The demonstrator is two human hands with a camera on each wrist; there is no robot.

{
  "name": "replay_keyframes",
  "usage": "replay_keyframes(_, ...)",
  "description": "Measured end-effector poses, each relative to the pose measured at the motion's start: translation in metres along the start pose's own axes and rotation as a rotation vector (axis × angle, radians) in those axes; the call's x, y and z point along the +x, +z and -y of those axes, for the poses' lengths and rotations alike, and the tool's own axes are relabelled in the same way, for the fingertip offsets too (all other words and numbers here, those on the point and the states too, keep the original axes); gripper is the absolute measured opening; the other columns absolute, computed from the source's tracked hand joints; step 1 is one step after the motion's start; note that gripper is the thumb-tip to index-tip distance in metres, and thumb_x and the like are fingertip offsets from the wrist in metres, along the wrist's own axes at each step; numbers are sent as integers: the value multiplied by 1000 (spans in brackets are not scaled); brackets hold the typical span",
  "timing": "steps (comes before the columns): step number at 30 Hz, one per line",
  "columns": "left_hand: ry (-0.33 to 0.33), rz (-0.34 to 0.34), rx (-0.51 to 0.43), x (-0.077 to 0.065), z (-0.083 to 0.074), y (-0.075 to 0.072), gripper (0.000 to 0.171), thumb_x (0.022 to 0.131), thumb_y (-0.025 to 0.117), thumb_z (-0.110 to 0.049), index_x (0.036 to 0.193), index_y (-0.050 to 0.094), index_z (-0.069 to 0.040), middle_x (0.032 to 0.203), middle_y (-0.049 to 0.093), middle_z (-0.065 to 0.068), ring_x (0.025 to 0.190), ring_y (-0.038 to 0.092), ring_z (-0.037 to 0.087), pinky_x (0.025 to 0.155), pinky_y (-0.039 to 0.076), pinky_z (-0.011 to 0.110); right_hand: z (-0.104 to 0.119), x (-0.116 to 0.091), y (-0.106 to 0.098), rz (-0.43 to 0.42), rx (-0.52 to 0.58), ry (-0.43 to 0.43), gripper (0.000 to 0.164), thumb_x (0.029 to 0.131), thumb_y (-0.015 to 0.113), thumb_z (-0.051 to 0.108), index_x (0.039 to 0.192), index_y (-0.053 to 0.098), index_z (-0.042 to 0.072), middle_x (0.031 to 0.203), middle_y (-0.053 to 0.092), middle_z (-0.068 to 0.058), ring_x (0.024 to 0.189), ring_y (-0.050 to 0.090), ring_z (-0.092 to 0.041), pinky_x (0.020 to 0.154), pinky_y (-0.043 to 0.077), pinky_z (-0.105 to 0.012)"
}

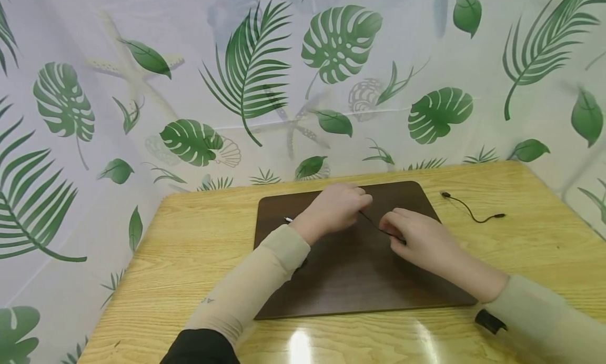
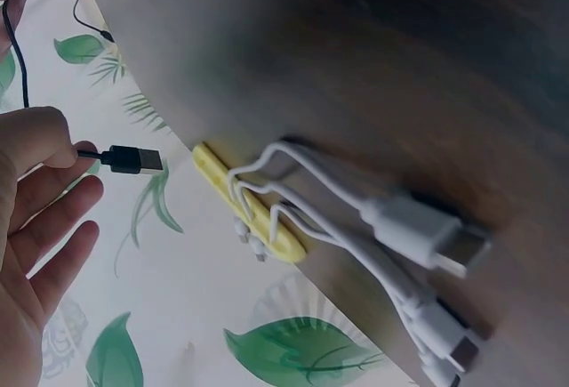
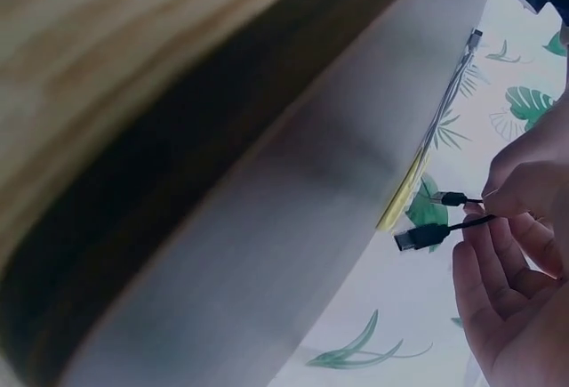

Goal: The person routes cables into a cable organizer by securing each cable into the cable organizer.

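A thin black cable (image 1: pixel 371 223) runs between both hands above a dark brown board (image 1: pixel 364 287). My left hand (image 1: pixel 340 209) pinches it between thumb and forefinger just behind a black USB plug (image 2: pixel 135 160), the other fingers loosely spread. With thumb and fingertips my right hand (image 1: pixel 416 235) pinches the cable; a larger black plug (image 3: pixel 422 237) and a smaller black plug (image 3: pixel 452 198) stick out past those fingers. On the board below the left hand lies a bundle of white charging cables (image 2: pixel 418 231) beside a yellow strip (image 2: pixel 213 163), mostly hidden by the left forearm in the head view.
Another short black cable (image 1: pixel 471 212) lies on the wooden table (image 1: pixel 535 248), right of the board. Behind the table hangs a white cloth (image 1: pixel 284 48) printed with green leaves. A black strap (image 1: pixel 490 321) shows by the right sleeve.
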State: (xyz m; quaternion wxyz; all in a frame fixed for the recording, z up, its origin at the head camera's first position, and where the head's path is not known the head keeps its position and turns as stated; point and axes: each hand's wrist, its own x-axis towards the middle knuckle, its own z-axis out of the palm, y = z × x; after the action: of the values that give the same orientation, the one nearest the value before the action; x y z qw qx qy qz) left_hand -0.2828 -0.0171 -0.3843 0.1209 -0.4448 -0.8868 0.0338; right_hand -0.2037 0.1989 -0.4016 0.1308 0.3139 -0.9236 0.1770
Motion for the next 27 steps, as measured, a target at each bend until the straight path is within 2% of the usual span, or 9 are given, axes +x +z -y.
replay_keyframes(8, -3, 4, 9, -6, 6, -1, 23, 92, 64, 5, 92, 71, -17, 91, 71, -2, 85, 66, 17, 79, 52, 29, 3, 10, 7, 7, -5, -12, 25, 81, 77, -5, 98, 70, 12, 84, 60, 5, 74, 53, -8, 66, 49, -30)
replay_keyframes(14, -7, -27, 30, -7, 15, 2, 22, 92, 64, 5, 89, 70, -15, 88, 71, 0, 86, 68, 19, 81, 54, 32, 7, 20, 12, 21, 11, -29, 26, 81, 77, -6, 99, 69, 11, 83, 58, 4, 73, 51, -8, 67, 49, -31)
replay_keyframes(18, -13, -35, 41, -8, 19, 3, 21, 92, 65, 4, 93, 73, -16, 92, 74, -1, 90, 71, 20, 85, 56, 33, 7, 25, 14, 16, 7, -43, 26, 81, 76, -7, 98, 68, 11, 84, 60, 3, 74, 53, -9, 67, 50, -32)
replay_keyframes(27, -30, -27, 31, -8, 27, 4, 17, 93, 69, 2, 93, 73, -15, 94, 76, -1, 90, 70, 20, 81, 57, 34, 4, 34, 21, -22, -17, -90, 24, 80, 76, -9, 96, 68, 8, 86, 63, -1, 76, 58, -14, 70, 54, -35)
